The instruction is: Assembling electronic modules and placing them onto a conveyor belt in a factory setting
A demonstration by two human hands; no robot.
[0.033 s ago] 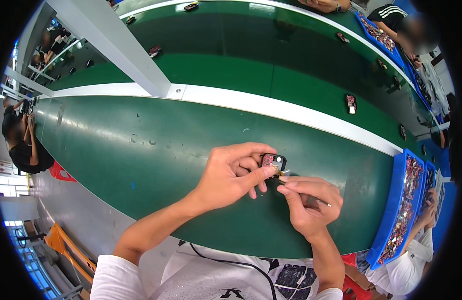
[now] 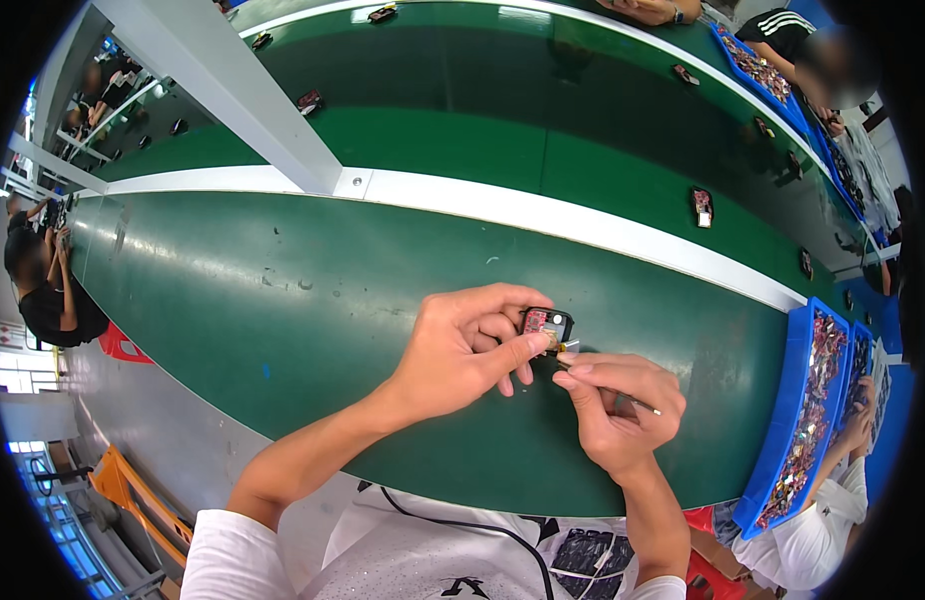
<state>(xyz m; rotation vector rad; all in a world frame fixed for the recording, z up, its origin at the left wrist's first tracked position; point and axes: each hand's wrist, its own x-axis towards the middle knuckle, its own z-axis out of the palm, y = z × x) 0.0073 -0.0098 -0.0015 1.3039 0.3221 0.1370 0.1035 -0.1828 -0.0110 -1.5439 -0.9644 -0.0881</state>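
Observation:
A small black device housing [image 2: 561, 322] with a red circuit board inside is held above the green bench by my left hand [image 2: 453, 345]. The left thumb presses on its open face, and the fingers close around its far and left sides. My right hand [image 2: 633, 400] pinches a thin rod-like metal tool [image 2: 643, 406] between thumb and fingers, its rear end sticking out to the right. The fingertips of the right hand sit at the housing's lower right corner, beside a small yellow and silvery part. Exactly where the tool's tip touches is too small to tell.
A blue tray [image 2: 798, 400] full of small circuit boards stands at the bench's right end. Beyond a white rail [image 2: 483, 205], a green conveyor belt [image 2: 463, 150] carries several similar devices [image 2: 703, 207]. A grey post [image 2: 253, 110] rises at left. Co-workers sit at left and right.

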